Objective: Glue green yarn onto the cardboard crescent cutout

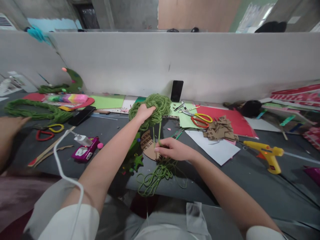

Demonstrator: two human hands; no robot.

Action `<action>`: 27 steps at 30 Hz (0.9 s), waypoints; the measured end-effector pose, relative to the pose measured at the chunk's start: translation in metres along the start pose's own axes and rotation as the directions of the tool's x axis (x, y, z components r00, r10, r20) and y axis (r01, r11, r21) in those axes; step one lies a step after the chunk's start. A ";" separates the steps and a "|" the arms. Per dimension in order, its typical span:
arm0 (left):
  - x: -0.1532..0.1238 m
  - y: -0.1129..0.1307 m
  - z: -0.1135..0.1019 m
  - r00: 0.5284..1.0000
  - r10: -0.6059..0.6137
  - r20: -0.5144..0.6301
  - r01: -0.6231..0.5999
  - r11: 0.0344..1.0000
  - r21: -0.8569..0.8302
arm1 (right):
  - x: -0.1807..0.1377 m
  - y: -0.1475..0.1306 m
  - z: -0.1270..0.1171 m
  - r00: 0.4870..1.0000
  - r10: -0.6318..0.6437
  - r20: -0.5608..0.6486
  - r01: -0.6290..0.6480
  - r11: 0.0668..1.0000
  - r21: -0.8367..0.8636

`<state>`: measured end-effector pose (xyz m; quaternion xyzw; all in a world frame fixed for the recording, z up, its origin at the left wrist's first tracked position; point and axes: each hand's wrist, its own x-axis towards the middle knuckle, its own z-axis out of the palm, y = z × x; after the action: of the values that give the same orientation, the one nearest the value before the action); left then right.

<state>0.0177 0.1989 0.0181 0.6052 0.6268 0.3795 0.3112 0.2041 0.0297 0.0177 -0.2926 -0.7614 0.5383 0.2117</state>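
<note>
My left hand point(145, 112) is closed on a big loose heap of green yarn point(160, 104), its thumb on top and the other fingers hidden in the strands. Two strands run down from the heap to my right hand point(171, 149), which pinches the yarn between thumb and fingers. Beneath that hand lies a round piece of printed brown cardboard point(147, 143), partly covered. More green yarn point(157, 176) sits in loose loops at the table's near edge. Beside the cardboard, to the left, is a green felt star point(138, 160).
At the right lie red-and-yellow scissors point(200, 119), cardboard scraps point(221, 128), white paper point(212, 146) and a yellow glue gun point(270, 153). A phone point(177, 90) leans against the partition. Leftward are a purple device point(86, 150), a white cable point(58, 156) and another person's arm point(10, 133).
</note>
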 end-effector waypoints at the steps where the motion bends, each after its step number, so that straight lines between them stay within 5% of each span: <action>1: 0.000 0.001 0.002 1.000 -0.006 0.024 0.005 1.000 0.013 | 0.000 -0.001 0.001 1.000 -0.006 0.020 0.006 1.000 -0.020; 5: -0.003 0.004 0.006 0.985 0.000 0.175 -0.006 0.999 0.034 | -0.004 -0.005 0.002 1.000 -0.017 0.005 0.016 1.000 0.014; 10: -0.017 -0.003 0.005 0.923 0.121 0.366 -0.165 0.982 0.092 | -0.009 -0.005 -0.010 0.963 -0.049 -0.266 0.075 0.993 0.086; 15: -0.029 -0.019 -0.013 0.898 0.256 0.356 -0.346 0.913 0.215 | -0.017 0.004 -0.038 0.808 0.016 -0.589 0.225 0.916 0.333; 18: -0.033 -0.027 -0.022 0.879 0.351 0.322 -0.454 0.823 0.341 | -0.021 0.006 -0.051 0.735 0.070 -0.674 0.294 0.863 0.410; 23: -0.036 -0.029 -0.018 0.872 0.418 0.253 -0.484 0.811 0.330 | -0.030 0.004 -0.052 0.820 0.076 -0.567 0.266 0.826 0.496; 27: -0.040 -0.026 -0.010 0.920 0.317 0.231 -0.390 0.689 0.610 | -0.037 0.004 -0.050 0.864 -0.022 -0.503 0.297 0.829 0.474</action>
<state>-0.0013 0.1590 -0.0013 0.8034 0.5722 0.1602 0.0380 0.2646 0.0407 0.0306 -0.2777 -0.5263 0.6202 0.5111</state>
